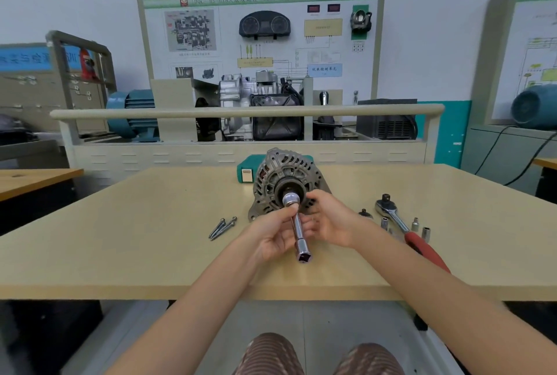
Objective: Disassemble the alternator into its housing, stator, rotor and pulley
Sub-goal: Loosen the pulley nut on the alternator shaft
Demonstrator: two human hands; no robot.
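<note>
One alternator (284, 181) stands on the worktop (150, 224). One socket extension bar (297, 228) with one socket (291, 198) at its far end is held before it. Two hands are present: the left hand (275, 237) and the right hand (327, 218). Two long bolts (222, 227) lie side by side left of the alternator. One ratchet wrench (405, 228) with a red handle lies to the right. Three small upright sockets (415, 224) stand around the wrench; one small dark adapter (364, 213) lies near them. One teal box (247, 172) sits behind the alternator.
</note>
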